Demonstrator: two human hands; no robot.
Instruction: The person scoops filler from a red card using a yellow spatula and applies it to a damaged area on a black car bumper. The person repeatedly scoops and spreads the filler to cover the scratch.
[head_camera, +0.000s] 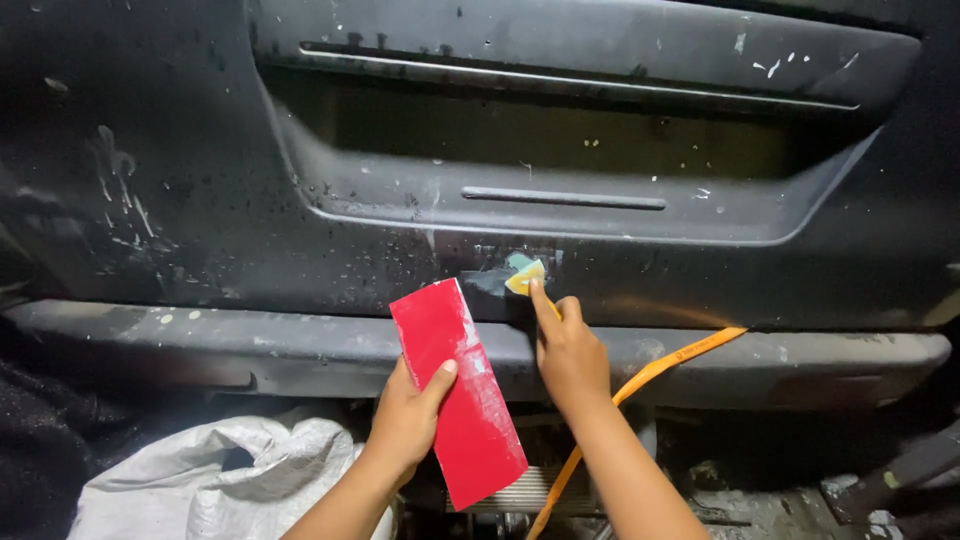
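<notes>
I watch a small yellow spreader (526, 277) pressed against the black bumper panel (200, 200), just below its recessed opening, on a patch of pale filler (500, 270). My right hand (570, 350) pinches the spreader, forefinger laid along it. My left hand (408, 420), lower and left of the patch, grips a red board (455, 390) smeared white, thumb across its face. An orange strap (660, 365) runs right of the patch; a white sack (200, 480) lies far below left.
</notes>
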